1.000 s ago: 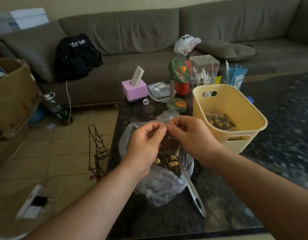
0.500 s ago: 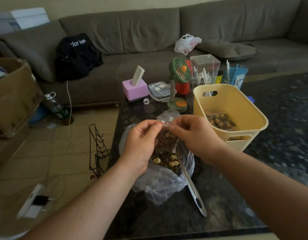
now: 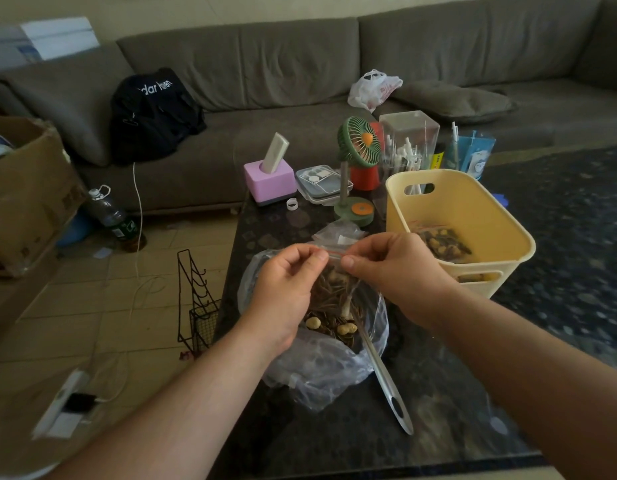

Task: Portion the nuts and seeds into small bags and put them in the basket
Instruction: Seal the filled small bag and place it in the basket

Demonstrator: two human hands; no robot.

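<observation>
My left hand [image 3: 286, 289] and my right hand [image 3: 393, 268] pinch the red-striped top edge of a small clear bag [image 3: 331, 289] filled with seeds and nuts. It hangs over the large open plastic bag [image 3: 317, 365] of mixed nuts and seeds on the dark table. A metal scoop handle [image 3: 386, 382] sticks out of that large bag toward me. To the right stands the yellow basket [image 3: 473, 202], with a filled small bag [image 3: 442, 240] lying inside it.
Behind the bags lie spare small bags [image 3: 338, 233], a green desk fan [image 3: 357, 168], a pink holder [image 3: 269, 181], a flat clear box [image 3: 321, 183] and a clear container [image 3: 409, 140]. A wire rack [image 3: 196, 306] stands on the floor at the table's left edge. A grey sofa [image 3: 300, 64] runs behind.
My hands have drawn slightly apart along the small bag's top edge, the left hand shifting left. The bag hangs a little higher over the large bag.
</observation>
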